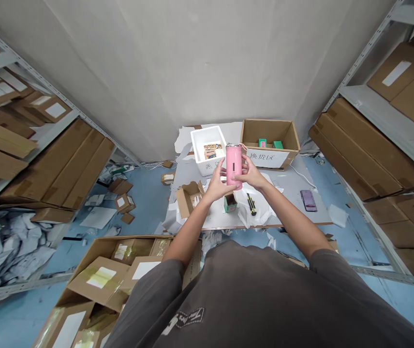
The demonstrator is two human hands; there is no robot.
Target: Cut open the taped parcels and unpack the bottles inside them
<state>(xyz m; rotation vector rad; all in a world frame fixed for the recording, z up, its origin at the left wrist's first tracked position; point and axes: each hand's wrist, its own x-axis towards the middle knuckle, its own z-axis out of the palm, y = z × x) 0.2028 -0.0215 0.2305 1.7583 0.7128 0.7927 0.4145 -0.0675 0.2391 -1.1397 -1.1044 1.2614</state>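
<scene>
A pink tumbler (233, 165) with a silvery top is held upright above the table. My left hand (218, 184) grips it from the left, and my right hand (251, 175) wraps its right side. Below it on the table sit a small green box (230, 203) with its top open and, to its left, an opened cardboard box (184, 203). A yellow and black box cutter (251, 205) lies on white wrapping (243, 215) to the right of the green box.
Behind the hands stand a white bin (207, 169) with small packets and a labelled cardboard box (290, 162) holding green boxes. A phone (308, 200) lies on the table's right. Shelves of cartons flank both sides; a large carton (94, 241) of parcels stands front left.
</scene>
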